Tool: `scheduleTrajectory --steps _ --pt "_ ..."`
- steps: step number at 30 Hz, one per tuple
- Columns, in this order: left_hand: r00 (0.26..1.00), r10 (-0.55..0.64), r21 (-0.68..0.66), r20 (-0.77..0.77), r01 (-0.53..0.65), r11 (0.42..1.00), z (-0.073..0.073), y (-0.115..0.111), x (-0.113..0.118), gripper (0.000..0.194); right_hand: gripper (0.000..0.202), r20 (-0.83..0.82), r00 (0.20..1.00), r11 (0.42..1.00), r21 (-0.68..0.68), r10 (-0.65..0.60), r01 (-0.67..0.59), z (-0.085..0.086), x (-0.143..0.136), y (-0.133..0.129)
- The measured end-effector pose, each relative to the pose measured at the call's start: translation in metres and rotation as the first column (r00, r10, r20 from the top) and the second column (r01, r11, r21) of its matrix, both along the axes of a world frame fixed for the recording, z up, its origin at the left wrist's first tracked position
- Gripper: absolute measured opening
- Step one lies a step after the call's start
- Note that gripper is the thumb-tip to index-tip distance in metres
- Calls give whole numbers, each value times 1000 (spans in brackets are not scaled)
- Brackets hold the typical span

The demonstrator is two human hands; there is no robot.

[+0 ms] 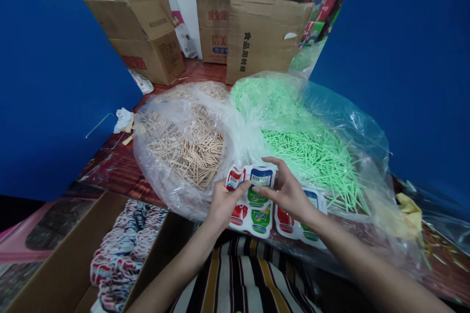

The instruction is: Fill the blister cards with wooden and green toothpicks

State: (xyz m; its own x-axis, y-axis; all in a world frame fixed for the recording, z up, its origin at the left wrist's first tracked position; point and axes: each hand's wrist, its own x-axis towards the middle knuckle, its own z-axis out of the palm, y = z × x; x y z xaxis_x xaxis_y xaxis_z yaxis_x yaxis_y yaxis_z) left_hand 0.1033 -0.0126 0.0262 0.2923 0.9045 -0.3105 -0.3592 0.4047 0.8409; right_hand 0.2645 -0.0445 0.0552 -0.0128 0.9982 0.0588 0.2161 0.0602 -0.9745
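Both hands hold a flat soft-drink-printed packet [261, 215], with red cola and green Sprite designs side by side and wavy bottle-shaped edges. My left hand [224, 201] grips its left side, thumb lying across the front. On the upper right edge, my right hand [288, 190] pinches it between thumb and fingers. A second packet of the same print [286, 222] lies beneath my right wrist, partly hidden. Just beyond the hands are a clear bag of thin beige sticks [201, 154] and a clear bag of bright green sticks [312, 144].
An open carton [69, 254] at lower left contains stacked printed packets [127, 249]. Cardboard boxes [268, 34] stand at the back of the reddish table [125, 166]. Blue panels [404, 58] rise on both sides. A crumpled white tissue [124, 120] lies at the left.
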Motion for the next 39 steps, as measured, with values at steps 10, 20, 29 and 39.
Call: scheduleTrajectory --steps 10,20,29,39 --pt "999 -39 -17 -3 39 999 4 2 -8 34 45 -284 947 985 -124 -149 117 -7 3 2" --pt "998 16 55 -64 -13 998 -6 -2 -3 32 38 -299 942 987 -96 -155 132 -9 5 -7" --pt "974 -226 -35 -28 225 974 3 -23 20 32 53 -302 909 952 -195 -289 238 0 32 -43" --pt "835 -310 226 -455 445 867 -19 -43 47 30 76 -127 898 887 -264 -422 379 -18 61 -98"
